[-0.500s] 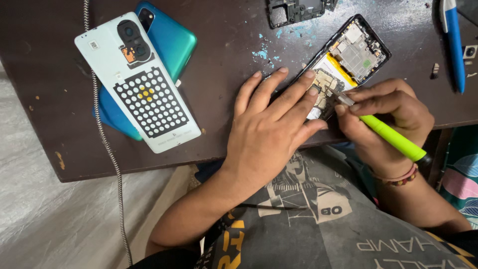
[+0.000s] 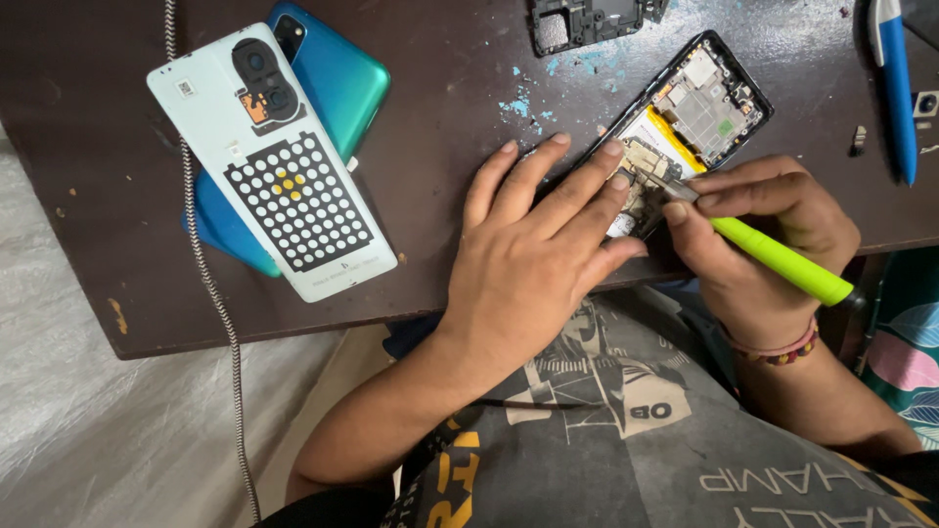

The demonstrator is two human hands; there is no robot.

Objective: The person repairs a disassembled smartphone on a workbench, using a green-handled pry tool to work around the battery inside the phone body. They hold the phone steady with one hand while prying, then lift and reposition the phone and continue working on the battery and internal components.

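Nearest the body, at the bench's [image 2: 421, 284] near edge, the left hand [image 2: 533, 254] lies flat and open, palm down, fingers spread and pressing on the lower part of an opened phone [image 2: 685, 117]. Just beside it, the right hand [image 2: 763, 244] is closed around a bright green screwdriver [image 2: 773, 259], pinched between thumb and fingers like a pen; its metal tip touches the phone's insides next to the left fingertips. A beaded bracelet [image 2: 782, 350] sits on the right wrist.

The phone lies tilted, running from the near edge toward the far right of the bench. Its back is off, so the yellow battery and grey circuit board show.

Toward the left of the bench, well apart from the hands, a pale phone back cover [image 2: 269, 161] with a black dotted patch lies inside-up on top of a teal phone [image 2: 333, 78]. A braided cable [image 2: 201, 254] runs past them over the near edge.

At the far edge lies a black plastic frame part [image 2: 587, 22]. Flecks of blue paint [image 2: 518, 103] mark the wood near it. At the far right corner lies a blue and white pen-shaped tool [image 2: 895, 83].
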